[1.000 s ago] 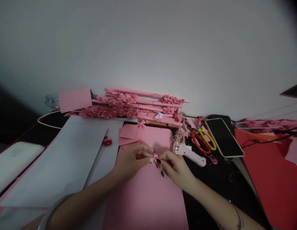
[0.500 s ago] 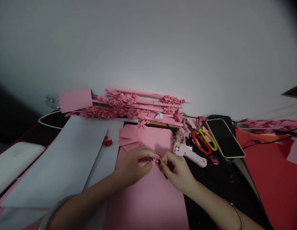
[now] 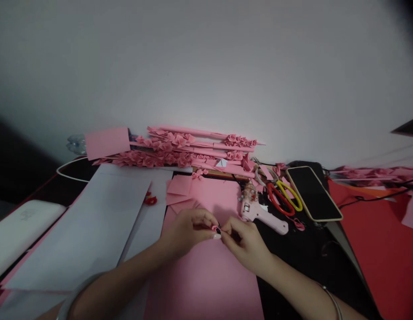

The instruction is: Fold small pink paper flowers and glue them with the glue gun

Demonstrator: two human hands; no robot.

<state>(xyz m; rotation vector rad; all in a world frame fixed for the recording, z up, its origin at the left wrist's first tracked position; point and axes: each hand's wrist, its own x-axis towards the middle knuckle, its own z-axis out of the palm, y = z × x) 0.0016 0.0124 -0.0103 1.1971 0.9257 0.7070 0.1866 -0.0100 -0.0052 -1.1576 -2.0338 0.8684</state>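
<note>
A small folded piece of pink paper (image 3: 214,228), looking like a tiny paper flower, is pinched between the fingertips of my left hand (image 3: 188,231). My right hand (image 3: 246,240) meets it from the other side, thumb and forefinger closed on its edge. Fingers cover most of the piece, so its full shape is hidden. Both hands are above a large sheet of pink paper (image 3: 206,280). Just beyond my right hand lies a pink glue gun (image 3: 264,217). Small pink paper squares (image 3: 179,186) lie beyond my left hand.
Pink paper flower stems (image 3: 173,155) are piled along the wall. Scissors with red and yellow handles (image 3: 282,198) and a phone (image 3: 313,194) lie right of the glue gun. White sheets (image 3: 82,231) and a white box-like device (image 3: 26,231) are left; red paper (image 3: 376,240) is right.
Both hands have shifted slightly down, fingertips still together on the pink piece. The left thumb has rolled over, showing its nail, and less of the piece shows.
</note>
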